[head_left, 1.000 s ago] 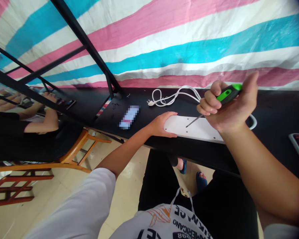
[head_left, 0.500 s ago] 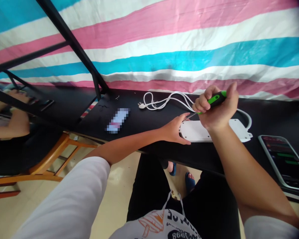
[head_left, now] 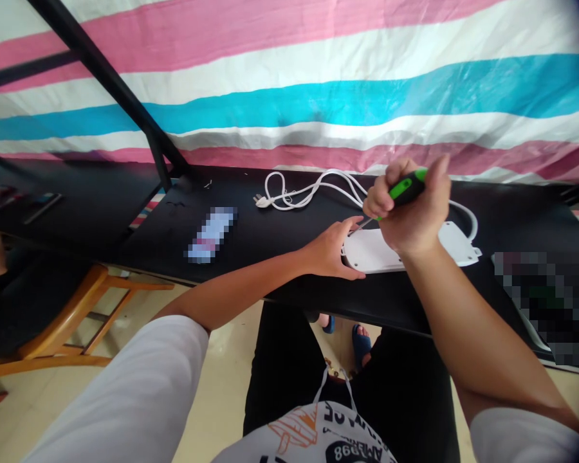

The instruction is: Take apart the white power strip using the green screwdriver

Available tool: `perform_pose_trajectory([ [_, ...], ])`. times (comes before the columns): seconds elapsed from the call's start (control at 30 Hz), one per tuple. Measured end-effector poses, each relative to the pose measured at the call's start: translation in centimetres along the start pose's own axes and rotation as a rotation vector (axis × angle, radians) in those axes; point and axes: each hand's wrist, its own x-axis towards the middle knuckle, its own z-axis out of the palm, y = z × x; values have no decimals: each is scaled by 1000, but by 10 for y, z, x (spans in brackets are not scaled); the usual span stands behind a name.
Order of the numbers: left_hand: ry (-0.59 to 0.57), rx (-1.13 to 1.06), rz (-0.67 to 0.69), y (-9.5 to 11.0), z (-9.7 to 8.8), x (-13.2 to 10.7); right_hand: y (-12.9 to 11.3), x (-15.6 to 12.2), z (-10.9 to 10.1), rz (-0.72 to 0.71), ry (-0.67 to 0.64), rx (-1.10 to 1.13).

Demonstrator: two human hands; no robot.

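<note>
A white power strip (head_left: 374, 249) lies on the black table, its screw-holed underside facing up. My left hand (head_left: 330, 249) grips its left end, thumb on the near edge and fingers on the far edge. My right hand (head_left: 410, 209) is wrapped round the green and black handle of a screwdriver (head_left: 408, 188). The screwdriver slants down to the left, its tip at the strip's far left corner beside my left fingers. Whether the tip sits in a screw hole I cannot make out. The strip's white cord (head_left: 313, 193) loops behind it and ends in a plug (head_left: 262, 202).
On the black table (head_left: 251, 251) a blurred-out phone (head_left: 212, 235) lies to the left, and another blurred device (head_left: 550, 308) to the right. A black metal frame (head_left: 120, 83) rises at the left, near a wooden chair (head_left: 72, 308). A striped sheet (head_left: 289, 77) hangs behind.
My view has shifted a little to the right, so the scene sits further left. Both hands keep their hold on the power strip and screwdriver; little else differs.
</note>
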Motion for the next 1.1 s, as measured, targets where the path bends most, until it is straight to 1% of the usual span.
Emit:
perform_pose_trajectory([
  [0.07,6,5,7,-1,0,0,6,-1,4,-44,40,-4],
  [0.17,0,18,-2,0,-2,1,14,0,5,-139,52,-124],
  [0.27,-5,27,-4,3,-5,3,19,2,1,-139,41,-249],
  [0.33,-3,26,-3,5,-6,3,21,1,1,-119,41,-274],
  [0.47,-7,28,-9,6,-7,3,23,-2,6,-126,14,-196],
  [0.6,0,26,-19,5,-6,2,18,-4,13,-105,-38,-160],
  [0.7,-9,35,-39,5,-7,2,12,-4,14,-83,-13,-133],
  [0.8,-17,41,-67,8,-8,3,10,-3,11,-92,-3,-102],
  [0.93,-32,46,-75,12,-10,3,12,-2,9,-63,-17,-110],
  [1.03,-35,50,-74,12,-10,3,15,-2,10,-26,4,-126],
  [1.1,-33,51,-70,12,-9,3,17,-3,10,-38,16,-130],
])
